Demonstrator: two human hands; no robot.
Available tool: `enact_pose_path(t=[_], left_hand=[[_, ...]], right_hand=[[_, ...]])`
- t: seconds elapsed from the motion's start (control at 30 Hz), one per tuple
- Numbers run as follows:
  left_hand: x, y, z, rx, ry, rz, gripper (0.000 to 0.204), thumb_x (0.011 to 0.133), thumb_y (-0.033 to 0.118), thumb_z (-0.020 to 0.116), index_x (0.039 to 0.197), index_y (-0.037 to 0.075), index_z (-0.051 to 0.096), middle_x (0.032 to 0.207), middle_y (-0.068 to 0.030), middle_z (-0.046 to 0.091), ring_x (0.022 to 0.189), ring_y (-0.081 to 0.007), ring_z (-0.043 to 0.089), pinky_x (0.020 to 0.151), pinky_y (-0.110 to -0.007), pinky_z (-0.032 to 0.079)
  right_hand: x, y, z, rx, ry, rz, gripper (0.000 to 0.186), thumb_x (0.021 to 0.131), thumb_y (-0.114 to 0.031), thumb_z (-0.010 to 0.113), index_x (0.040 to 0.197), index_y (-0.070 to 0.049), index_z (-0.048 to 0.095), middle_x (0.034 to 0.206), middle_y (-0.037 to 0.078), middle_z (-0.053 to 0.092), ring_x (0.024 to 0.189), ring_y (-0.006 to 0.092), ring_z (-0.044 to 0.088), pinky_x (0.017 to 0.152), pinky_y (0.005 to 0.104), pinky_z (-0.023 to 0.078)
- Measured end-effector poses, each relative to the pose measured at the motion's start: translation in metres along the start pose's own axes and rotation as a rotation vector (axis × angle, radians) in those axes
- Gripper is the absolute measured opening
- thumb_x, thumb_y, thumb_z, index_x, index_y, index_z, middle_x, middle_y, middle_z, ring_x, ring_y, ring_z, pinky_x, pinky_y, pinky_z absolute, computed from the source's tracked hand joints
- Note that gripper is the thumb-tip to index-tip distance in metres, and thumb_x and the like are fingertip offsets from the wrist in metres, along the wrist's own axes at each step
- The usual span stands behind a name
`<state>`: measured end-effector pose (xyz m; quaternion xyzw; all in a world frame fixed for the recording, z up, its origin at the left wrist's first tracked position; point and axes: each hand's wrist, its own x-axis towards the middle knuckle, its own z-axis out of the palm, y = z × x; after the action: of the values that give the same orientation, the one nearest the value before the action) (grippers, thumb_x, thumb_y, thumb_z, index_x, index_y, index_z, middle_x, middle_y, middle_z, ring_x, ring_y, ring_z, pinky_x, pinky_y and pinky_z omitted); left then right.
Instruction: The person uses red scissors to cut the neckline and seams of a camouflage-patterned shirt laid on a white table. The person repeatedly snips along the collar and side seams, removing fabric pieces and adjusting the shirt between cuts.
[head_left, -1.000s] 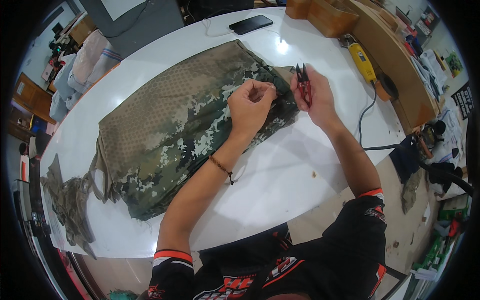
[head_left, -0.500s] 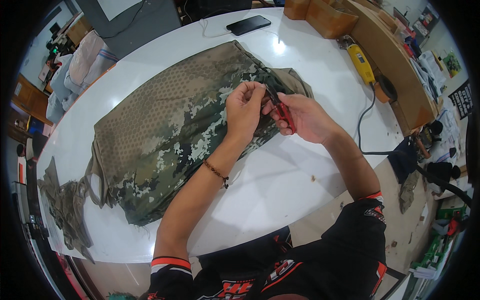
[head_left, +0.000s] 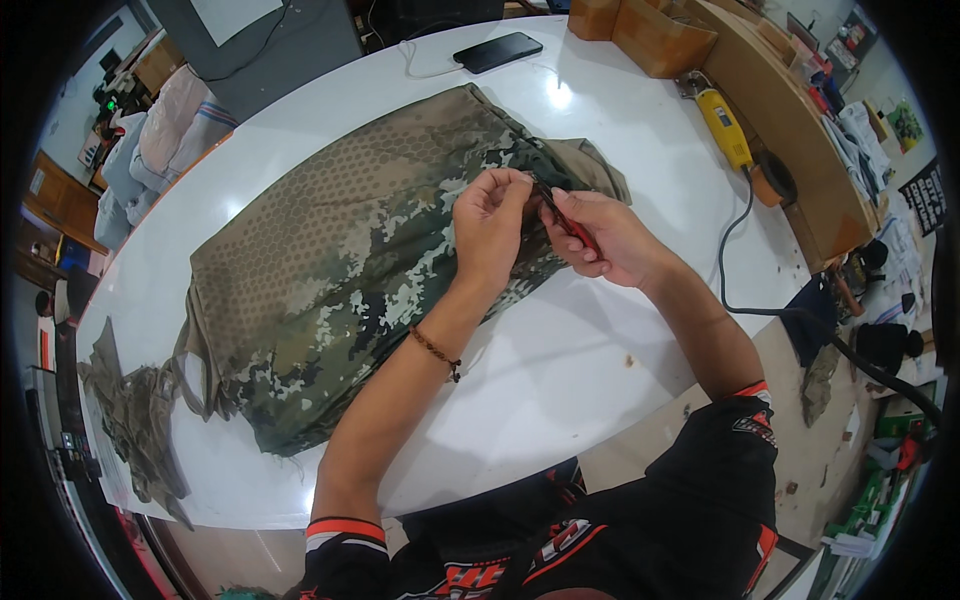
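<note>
A camouflage garment or fabric (head_left: 320, 250), tan with honeycomb print and green-grey patches, lies folded across the white table (head_left: 600, 380). On its right part, my left hand (head_left: 487, 220) is pinched at the dark edge; what exactly is between the fingertips is too small to make out. My right hand (head_left: 605, 235) grips red-handled thread snips (head_left: 578, 231), their dark blades pointing up-left beside my left fingertips. Crumpled olive cloth scraps (head_left: 135, 420) lie at the table's left end.
A black phone (head_left: 497, 52) on a white cable sits at the back. A yellow corded tool (head_left: 722, 125), an orange-brown cup (head_left: 772, 180) and cardboard boxes (head_left: 660, 40) line the right side. Filled sacks (head_left: 170, 150) stand beyond the left edge.
My right hand moved left and down, turning the snips toward my left fingertips, mostly by half a second ago. My left hand shifted slightly. More of the fabric's right corner now shows.
</note>
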<state>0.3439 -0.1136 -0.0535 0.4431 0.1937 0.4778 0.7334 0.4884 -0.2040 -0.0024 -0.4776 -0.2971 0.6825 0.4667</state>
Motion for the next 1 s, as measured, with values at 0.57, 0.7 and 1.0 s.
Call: enact_pose_path(t=[0.57, 0.7, 1.0], left_hand=[[-0.002, -0.004, 0.002, 0.094, -0.046, 0.046, 0.007, 0.096, 0.005, 0.065, 0.095, -0.003, 0.066, 0.094, -0.0047, 0.070, 0.084, -0.0068, 0.065, 0.078, -0.023, 0.053], [-0.006, 0.000, 0.011, 0.092, -0.021, 0.039, 0.009, 0.097, 0.004, 0.063, 0.097, -0.005, 0.064, 0.093, -0.0084, 0.071, 0.085, -0.0110, 0.070, 0.075, -0.025, 0.057], [-0.087, 0.082, -0.024, 0.408, -0.333, -0.019, 0.007, 0.101, 0.008, 0.061, 0.100, 0.002, 0.059, 0.088, -0.0065, 0.072, 0.082, -0.0132, 0.071, 0.074, -0.028, 0.058]], right_hand=[[0.001, 0.000, -0.009, 0.041, -0.064, -0.062, 0.027, 0.108, -0.037, 0.048, 0.096, -0.013, 0.051, 0.068, -0.005, 0.041, 0.049, 0.0042, 0.030, 0.040, 0.0221, 0.020], [-0.006, -0.006, -0.005, -0.080, 0.033, -0.336, 0.024, 0.105, -0.035, 0.055, 0.101, -0.011, 0.054, 0.069, -0.006, 0.039, 0.054, 0.0031, 0.032, 0.045, 0.0218, 0.022], [0.015, 0.001, -0.023, -0.922, 0.512, -0.788, 0.038, 0.091, -0.016, 0.077, 0.123, 0.000, 0.065, 0.080, 0.004, 0.065, 0.071, 0.0063, 0.055, 0.062, 0.0246, 0.045]])
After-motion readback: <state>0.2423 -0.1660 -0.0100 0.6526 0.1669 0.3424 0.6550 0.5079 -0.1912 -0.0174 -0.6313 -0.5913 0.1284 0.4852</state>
